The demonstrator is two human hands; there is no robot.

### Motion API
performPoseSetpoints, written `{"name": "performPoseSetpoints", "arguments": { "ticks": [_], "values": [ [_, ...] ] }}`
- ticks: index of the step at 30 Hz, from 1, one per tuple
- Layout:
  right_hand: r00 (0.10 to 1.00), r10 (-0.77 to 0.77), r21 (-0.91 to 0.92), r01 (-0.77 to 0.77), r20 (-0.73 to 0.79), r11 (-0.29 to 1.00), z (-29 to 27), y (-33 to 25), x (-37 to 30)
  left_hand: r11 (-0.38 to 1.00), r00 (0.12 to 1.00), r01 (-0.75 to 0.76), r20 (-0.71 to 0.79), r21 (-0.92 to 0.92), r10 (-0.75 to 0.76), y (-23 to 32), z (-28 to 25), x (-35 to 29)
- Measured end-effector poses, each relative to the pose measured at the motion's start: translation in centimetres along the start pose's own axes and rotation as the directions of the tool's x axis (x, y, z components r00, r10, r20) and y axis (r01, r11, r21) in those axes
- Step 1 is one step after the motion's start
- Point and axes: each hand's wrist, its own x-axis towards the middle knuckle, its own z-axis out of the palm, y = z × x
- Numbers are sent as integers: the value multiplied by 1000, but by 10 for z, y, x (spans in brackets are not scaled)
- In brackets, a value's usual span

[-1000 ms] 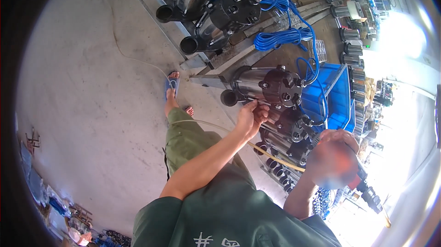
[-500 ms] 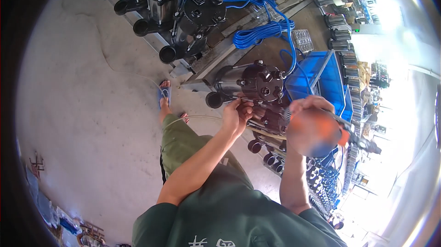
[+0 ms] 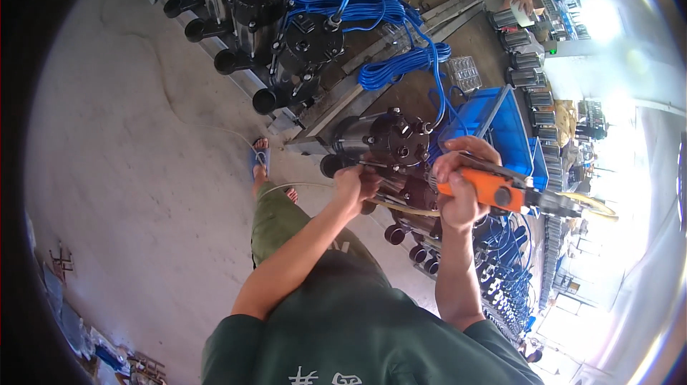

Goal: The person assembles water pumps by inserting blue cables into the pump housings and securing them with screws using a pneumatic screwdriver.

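A submersible pump (image 3: 392, 134) with a shiny metal body and black cap stands in front of me, a blue cable running from its top. My left hand (image 3: 353, 188) is at its near side, fingers closed together by a long bolt or rod; what they pinch is hidden. My right hand (image 3: 461, 181) is wrapped round an orange power driver (image 3: 501, 190), whose dark nose points right, away from the pump. The driver is held up just right of the pump caps. Below the first pump, another pump (image 3: 415, 188) is partly covered by my hands.
Several more pumps (image 3: 311, 41) line a rail at upper left, with blue cable coils (image 3: 401, 66) beside them. Blue crates (image 3: 504, 124) and a clear tray (image 3: 465, 74) lie beyond the pump. A thin hose (image 3: 193, 114) crosses the floor. Another person's hand (image 3: 524, 0) works at upper right.
The orange driver, blurred before, now shows sharply, turned side-on with its nose to the right. My left hand has moved slightly left and down along the pump's side.
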Motion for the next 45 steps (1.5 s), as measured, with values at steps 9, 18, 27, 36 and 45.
{"name": "performPoseSetpoints", "arguments": {
  "ticks": [9, 18, 27, 36, 45],
  "values": [
    [984, -166, -116, 158, -62, 981, 31, 23, 82, -190, 436, -713, 639, 675, 633, 79, 2, -4],
    [998, -4, -40, 1, -61, 999, 18, 61, 85, -13, 454, -862, 784, 506, 424, 99, -9, 42],
    [997, -2, -154, -10, -77, 988, 21, 62, 88, -68, 443, -861, 809, 505, 387, 107, -10, 46],
    [999, -14, -213, 3, -51, 977, 22, 64, 86, -46, 429, -874, 811, 485, 399, 103, -13, 51],
    [996, -16, -172, 0, -93, 985, 25, 64, 85, -54, 397, -886, 812, 461, 428, 103, -12, 49]
  ]
}}
